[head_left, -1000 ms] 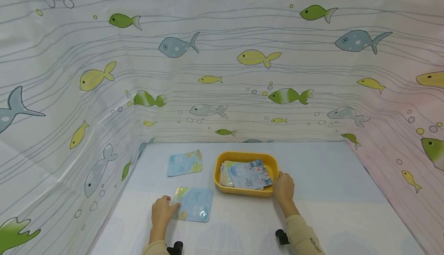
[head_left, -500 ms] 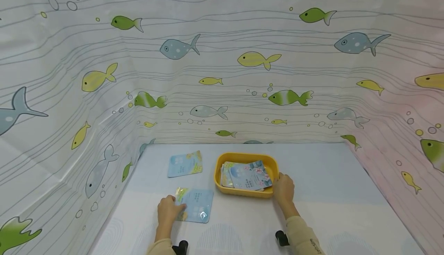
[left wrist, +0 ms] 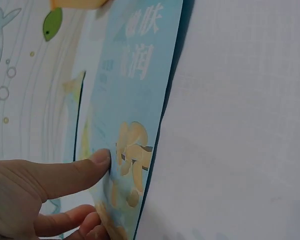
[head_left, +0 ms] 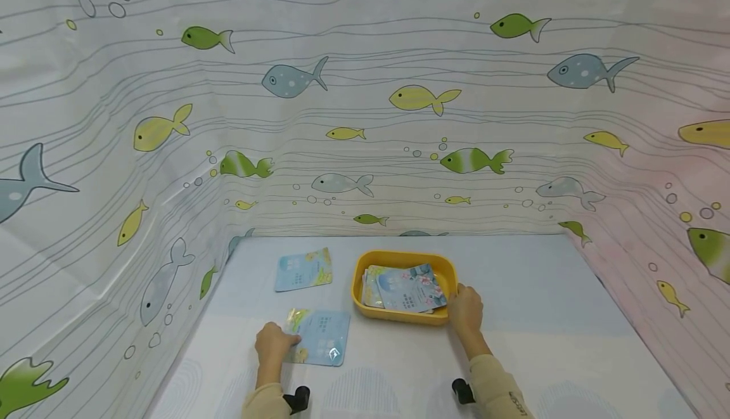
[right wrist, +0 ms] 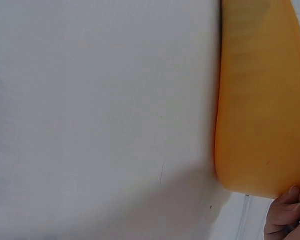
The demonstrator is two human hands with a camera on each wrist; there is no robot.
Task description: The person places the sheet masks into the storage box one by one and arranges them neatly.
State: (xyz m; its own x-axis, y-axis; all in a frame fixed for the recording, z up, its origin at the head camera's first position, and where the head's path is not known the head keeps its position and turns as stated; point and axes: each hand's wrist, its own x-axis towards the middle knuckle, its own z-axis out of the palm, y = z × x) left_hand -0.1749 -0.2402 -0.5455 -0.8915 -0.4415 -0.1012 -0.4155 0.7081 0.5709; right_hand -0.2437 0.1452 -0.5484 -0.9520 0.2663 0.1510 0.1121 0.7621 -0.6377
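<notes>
A blue face mask sachet (head_left: 325, 338) with yellow print lies flat on the table in the head view. My left hand (head_left: 273, 341) is at its left edge; in the left wrist view the thumb (left wrist: 97, 161) presses on its printed face, with curled fingers at its edge. Farther back lies a second blue sachet (head_left: 302, 270). To the right stands a yellow plastic basket (head_left: 365, 308) holding several sachets, the topmost sachet (head_left: 412, 289) printed with pink flowers. My right hand (head_left: 466, 311) grips the basket's right end, also seen low in the right wrist view.
The white table (head_left: 547, 305) spreads out on both sides of the basket. A fish-patterned curtain (head_left: 365, 153) encloses the back, left and right. Black wrist mounts, such as the left mount (head_left: 299, 400), stick out beside the sleeves.
My left hand has slid right along the near sachet's left edge, then drawn back slightly left. The sachets, the basket and my right hand stay in place.
</notes>
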